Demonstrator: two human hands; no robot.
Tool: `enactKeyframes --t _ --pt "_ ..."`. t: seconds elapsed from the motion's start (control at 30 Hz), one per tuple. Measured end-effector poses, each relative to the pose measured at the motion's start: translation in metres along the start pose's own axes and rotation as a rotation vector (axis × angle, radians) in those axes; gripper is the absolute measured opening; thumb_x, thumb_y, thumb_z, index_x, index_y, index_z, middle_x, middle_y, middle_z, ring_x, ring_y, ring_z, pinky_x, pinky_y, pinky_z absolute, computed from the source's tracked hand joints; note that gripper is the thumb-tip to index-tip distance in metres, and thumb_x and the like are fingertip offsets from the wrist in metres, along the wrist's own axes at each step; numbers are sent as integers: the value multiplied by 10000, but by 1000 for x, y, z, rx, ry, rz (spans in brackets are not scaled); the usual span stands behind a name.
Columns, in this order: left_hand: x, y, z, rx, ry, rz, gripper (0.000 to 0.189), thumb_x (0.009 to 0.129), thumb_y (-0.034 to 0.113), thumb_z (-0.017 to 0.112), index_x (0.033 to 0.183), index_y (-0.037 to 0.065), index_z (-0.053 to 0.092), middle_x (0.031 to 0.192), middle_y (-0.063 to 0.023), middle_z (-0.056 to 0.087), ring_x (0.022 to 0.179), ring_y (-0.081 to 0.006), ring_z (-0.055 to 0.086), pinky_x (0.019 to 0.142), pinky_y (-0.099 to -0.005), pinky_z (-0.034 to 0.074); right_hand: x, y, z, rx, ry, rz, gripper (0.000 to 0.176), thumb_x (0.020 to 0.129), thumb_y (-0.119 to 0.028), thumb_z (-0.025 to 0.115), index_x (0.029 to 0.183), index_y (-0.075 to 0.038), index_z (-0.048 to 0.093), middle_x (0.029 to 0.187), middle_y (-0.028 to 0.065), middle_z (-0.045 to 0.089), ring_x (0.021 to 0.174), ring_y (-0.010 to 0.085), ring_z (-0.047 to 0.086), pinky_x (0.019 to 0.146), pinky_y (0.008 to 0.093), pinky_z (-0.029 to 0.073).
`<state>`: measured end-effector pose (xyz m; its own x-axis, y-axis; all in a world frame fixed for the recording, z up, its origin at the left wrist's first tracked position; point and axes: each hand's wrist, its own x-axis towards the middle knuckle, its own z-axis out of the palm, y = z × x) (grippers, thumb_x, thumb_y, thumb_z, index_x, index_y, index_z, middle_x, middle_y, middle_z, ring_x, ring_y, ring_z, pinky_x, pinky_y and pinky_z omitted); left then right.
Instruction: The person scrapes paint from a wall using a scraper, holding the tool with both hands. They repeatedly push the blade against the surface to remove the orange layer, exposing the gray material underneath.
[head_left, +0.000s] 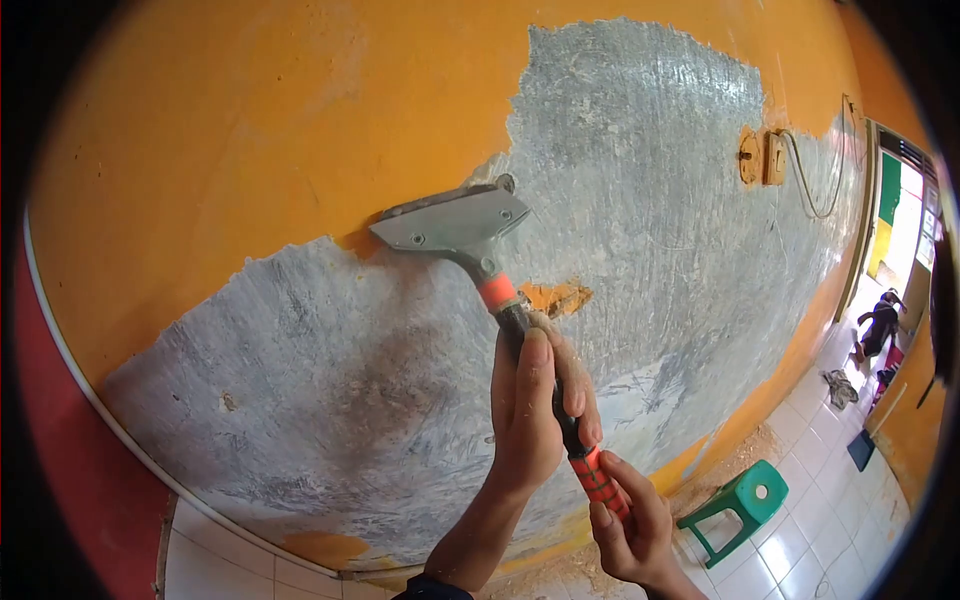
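A long-handled wall scraper [455, 222] leans across the middle of the view, its wide grey blade head against the wall where orange paint [300, 130] meets the bare grey plaster [640, 190]. My left hand [528, 430] wraps round the black upper part of the handle, its fingers dusty. Lower down, my right hand [642, 530] is closed on the red-and-black grip at the handle's end. The paint's border is ragged on both sides of the blade. A leftover orange patch [562, 298] shows behind the handle.
A switch or socket box [774, 158] with a hanging cable [812, 205] is fixed to the wall at right. A green plastic stool [745, 500] stands on the tiled floor [825, 500]. Debris lies along the wall's foot. Beyond are a dustpan [860, 450] and a person [880, 325] near the doorway.
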<state>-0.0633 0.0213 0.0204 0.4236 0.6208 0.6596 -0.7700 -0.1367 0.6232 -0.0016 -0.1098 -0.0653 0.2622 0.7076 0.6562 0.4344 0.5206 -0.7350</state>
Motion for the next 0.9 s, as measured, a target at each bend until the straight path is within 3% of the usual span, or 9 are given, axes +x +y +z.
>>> enactKeyframes --t 0.1,0.17,0.27,0.6,0.7,0.83,0.9 --pt "2 3 0 12 -15 15 230 1016 322 315 1010 109 400 562 9 391 316 -114 364 311 -276 391 1 4 3 -17 -33 -9 555 944 -139 488 1418 27 250 649 27 521 538 68 470 498 205 372" --pt "-3 6 1 44 38 -23 232 1014 311 325 1003 91 397 557 8 384 310 -111 355 297 -265 378 -3 0 9 161 -47 -46 525 987 -174 426 1448 -10 234 1267 123 512 597 69 413 550 201 359" --pt "-2 9 1 105 46 -7 238 1012 297 332 995 68 393 549 6 376 307 -107 346 290 -255 366 -2 0 16 212 2 -74 480 975 -120 441 1417 1 298 1277 144 519 614 59 416 555 193 364" --pt "3 16 3 131 45 3 224 1009 261 322 996 51 398 551 -2 372 300 -104 328 275 -256 351 3 -3 15 253 -76 -95 488 986 -110 399 1433 5 241 1372 262 436 581 49 386 546 184 351" --pt "0 13 6 133 74 15 228 1010 264 324 995 50 401 546 1 367 298 -105 327 272 -257 348 6 5 19 199 -18 -156 486 988 -123 400 1431 5 246 1345 242 468 574 50 382 540 182 346" --pt "-1 11 13 115 114 19 229 1011 265 333 987 52 413 545 4 365 296 -102 321 266 -256 340 6 -9 0 274 -114 -86 490 986 -126 403 1433 -1 246 1331 239 475 581 57 388 544 189 349" --pt "1 10 17 117 127 23 231 1011 267 336 983 54 419 546 6 365 296 -100 318 264 -255 335 6 -12 -5 231 -126 -58 494 985 -129 406 1437 -10 245 1214 170 550 594 63 392 553 196 355"
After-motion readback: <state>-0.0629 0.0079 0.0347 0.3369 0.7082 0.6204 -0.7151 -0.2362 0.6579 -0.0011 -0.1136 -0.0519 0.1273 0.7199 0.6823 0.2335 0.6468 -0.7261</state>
